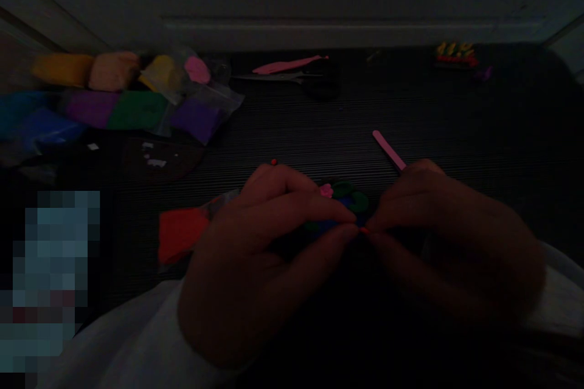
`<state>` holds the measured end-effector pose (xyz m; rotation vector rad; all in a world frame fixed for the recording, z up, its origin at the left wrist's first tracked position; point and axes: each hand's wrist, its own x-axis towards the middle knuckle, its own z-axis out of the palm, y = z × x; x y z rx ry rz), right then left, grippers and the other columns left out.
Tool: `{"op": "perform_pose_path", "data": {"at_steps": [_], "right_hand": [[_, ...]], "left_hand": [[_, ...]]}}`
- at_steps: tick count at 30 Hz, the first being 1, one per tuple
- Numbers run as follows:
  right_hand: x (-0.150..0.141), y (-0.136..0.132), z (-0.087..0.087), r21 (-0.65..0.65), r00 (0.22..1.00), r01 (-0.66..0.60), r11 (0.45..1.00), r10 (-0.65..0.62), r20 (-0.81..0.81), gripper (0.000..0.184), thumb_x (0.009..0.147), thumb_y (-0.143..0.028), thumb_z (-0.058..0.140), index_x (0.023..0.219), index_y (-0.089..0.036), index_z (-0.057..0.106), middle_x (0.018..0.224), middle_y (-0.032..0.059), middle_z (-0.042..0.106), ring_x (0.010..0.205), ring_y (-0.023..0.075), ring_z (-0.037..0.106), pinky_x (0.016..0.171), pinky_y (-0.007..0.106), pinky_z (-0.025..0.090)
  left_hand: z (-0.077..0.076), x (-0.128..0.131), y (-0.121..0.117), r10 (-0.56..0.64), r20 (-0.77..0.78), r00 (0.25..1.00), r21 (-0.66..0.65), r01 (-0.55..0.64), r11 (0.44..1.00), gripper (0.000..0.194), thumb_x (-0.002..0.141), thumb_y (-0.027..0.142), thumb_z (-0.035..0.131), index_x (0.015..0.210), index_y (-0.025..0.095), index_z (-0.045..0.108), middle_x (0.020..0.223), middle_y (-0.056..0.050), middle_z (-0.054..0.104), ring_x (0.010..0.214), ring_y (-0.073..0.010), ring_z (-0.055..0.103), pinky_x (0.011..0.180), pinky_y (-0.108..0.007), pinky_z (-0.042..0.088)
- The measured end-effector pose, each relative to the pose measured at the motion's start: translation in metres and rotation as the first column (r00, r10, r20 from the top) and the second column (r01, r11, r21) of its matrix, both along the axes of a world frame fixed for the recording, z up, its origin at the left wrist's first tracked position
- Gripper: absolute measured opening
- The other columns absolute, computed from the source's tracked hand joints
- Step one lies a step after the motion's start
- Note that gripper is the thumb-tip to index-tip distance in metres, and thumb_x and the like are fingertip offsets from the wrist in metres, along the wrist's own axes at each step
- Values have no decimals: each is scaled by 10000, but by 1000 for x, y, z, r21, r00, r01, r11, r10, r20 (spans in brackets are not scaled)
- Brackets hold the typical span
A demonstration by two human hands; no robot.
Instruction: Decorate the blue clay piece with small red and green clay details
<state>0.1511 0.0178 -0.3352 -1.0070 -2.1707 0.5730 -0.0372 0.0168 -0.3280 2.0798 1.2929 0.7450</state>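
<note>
Between the fingertips of both hands is a tiny piece of red-orange modelling clay (365,230). My left hand (264,255) pinches it from the left with thumb and index finger. From the right, my right hand (447,237) pinches the same piece. Just behind the fingertips lies a blue and green clay model (353,197) with a pink clay flower (325,191) on it; my hands partly cover it. A pink stick (387,149) reaches out from behind my right hand. Beyond my left knuckles sits a small red clay ball (274,162).
A bag of orange-red clay (180,234) lies left of my left hand. Several bagged clays, including a green one (137,110), fill the back left. Scissors (292,78) and a pink tool (289,65) lie at the back. A small yellow-red model (455,56) stands back right. The scene is dark.
</note>
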Motion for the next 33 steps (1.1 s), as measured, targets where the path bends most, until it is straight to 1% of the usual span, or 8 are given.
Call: {"op": "perform_pose_path", "data": {"at_steps": [10,17,22,26,30,33], "right_hand": [[0,0,-1,-3,1000,6,1000,-6,19,84,712,-129,578,783,-174,580,720,14,635,676,133,587,622,305,448],[-1,0,0,-3,1000,9,1000,-9,22,79,714,-127,574,771,-183,573,710,10,634,669,132,587,623,301,451],[0,-1,0,-6,1000,11,1000,-11,2,84,706,-119,582,774,-168,578,715,16,633,684,135,589,627,298,453],[0,-1,-1,-4,1000,9,1000,-9,-2,79,706,-123,585,772,-167,581,723,20,636,680,137,589,620,302,448],[0,-1,-1,4,1000,14,1000,-14,-12,64,711,-121,581,768,-152,587,718,24,634,686,133,587,624,295,447],[0,-1,-1,-4,1000,13,1000,-13,-3,63,716,-118,577,769,-150,590,719,22,631,691,126,582,631,287,445]], "left_hand": [[1,2,0,-19,-19,1000,-3,19,1000,113,738,189,585,805,264,637,790,28,578,742,-123,541,648,-247,442],[0,2,-1,-25,0,1000,-5,25,1000,123,740,172,588,810,264,629,796,28,567,746,-117,539,665,-245,443],[-2,3,1,-34,-1,999,1,34,999,131,744,171,582,819,270,624,794,29,558,739,-120,537,733,-276,441],[-1,3,0,-35,-14,999,12,35,999,131,746,165,573,812,268,618,791,24,556,749,-131,536,739,-293,439],[0,3,-2,-38,-5,999,18,38,999,140,741,148,577,810,262,617,797,26,554,766,-124,534,755,-287,431],[0,3,-2,-51,3,999,22,51,998,141,741,145,580,818,256,621,806,23,555,775,-119,534,724,-268,435]]}}
